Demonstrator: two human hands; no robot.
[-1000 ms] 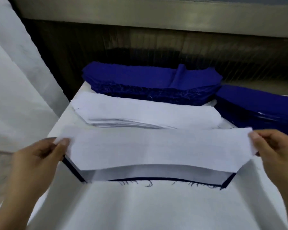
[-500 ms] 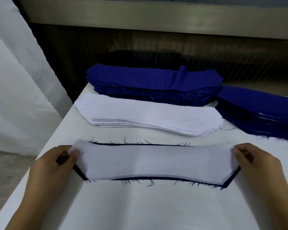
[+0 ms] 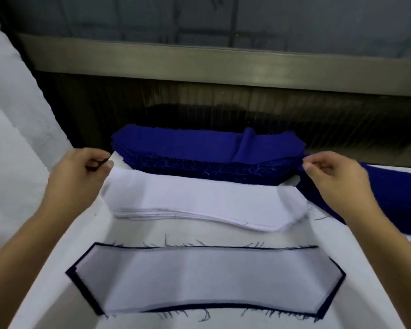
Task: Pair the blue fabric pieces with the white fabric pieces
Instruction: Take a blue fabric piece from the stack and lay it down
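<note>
left hand [image 3: 81,179], right hand [image 3: 332,179] curled at blue stack [image 3: 188,143] ends

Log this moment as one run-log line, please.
paired: white piece atop blue piece | left hand: over white stack end | right hand: at far blue stack end | grips: unclear

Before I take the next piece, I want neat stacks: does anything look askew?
Yes. The top piece of the far blue stack has a raised fold right of its middle; it does not lie flat.
</note>
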